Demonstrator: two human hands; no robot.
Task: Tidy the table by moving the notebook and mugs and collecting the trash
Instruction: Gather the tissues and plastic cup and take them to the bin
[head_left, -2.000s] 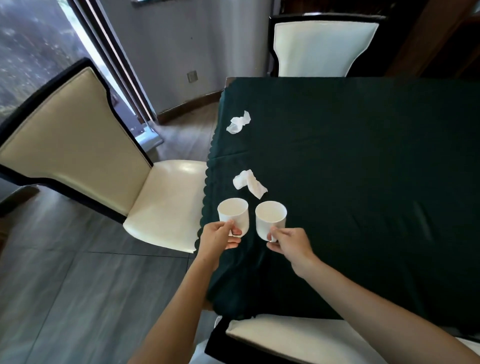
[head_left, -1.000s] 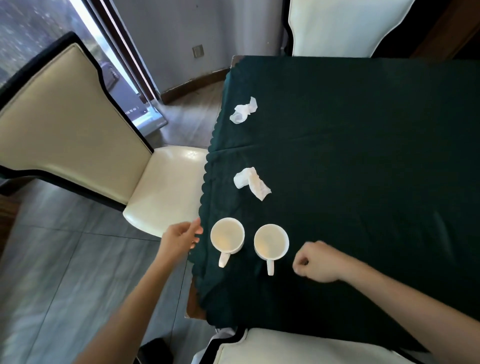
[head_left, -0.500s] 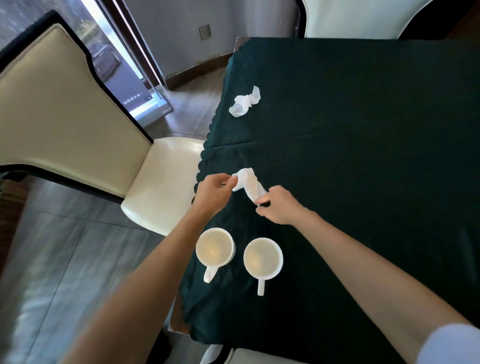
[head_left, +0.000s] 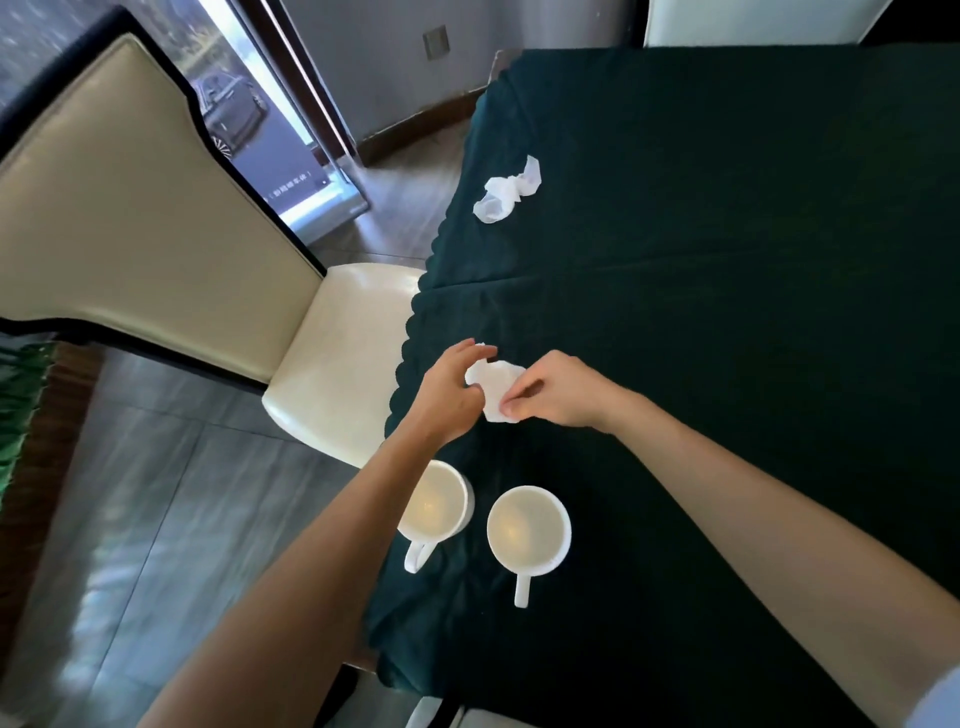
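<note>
near tissue in hand, far tissue still out

green-clothed table (head_left: 727, 260): two white mugs (head_left: 529, 530) stand side by side at the near left edge. no notebook in view. left hand (head_left: 451, 387) and right hand (head_left: 558, 389) both closed on the near tissue (head_left: 496, 387), pinched between them. judgement: ball it into one hand, freeing the other for the far tissue (head_left: 506, 197). writing: faint line on window glass, unreadable.

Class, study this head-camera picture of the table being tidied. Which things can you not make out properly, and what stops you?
- Notebook: nowhere in the head view.
- Left mug: near rim hidden by the left forearm.
- Near tissue: partly covered by the left hand and right hand.
- Far chair: cut off by the top edge.
- Window sign text: too small.
</note>
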